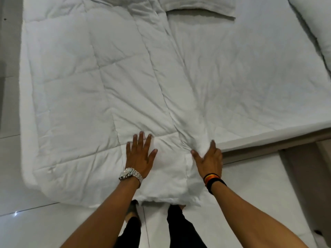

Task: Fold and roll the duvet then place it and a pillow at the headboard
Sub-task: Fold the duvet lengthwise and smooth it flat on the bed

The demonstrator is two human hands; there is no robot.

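Observation:
A white quilted duvet (100,83) lies folded lengthwise over the left half of the bed, and its near end hangs over the foot of the bed toward the floor. My left hand (140,154) presses flat on the duvet's near end with the fingers spread. My right hand (209,158) rests on the duvet's right folded edge, fingers curled into a bunch of fabric. A white pillow (200,6) lies at the far end of the bed, partly out of frame.
The bare white mattress sheet (250,77) fills the right half of the bed. Another white pillow or duvet (318,24) lies at the far right. The wooden bed frame (268,149) runs along the foot. White floor tiles (26,221) surround my legs.

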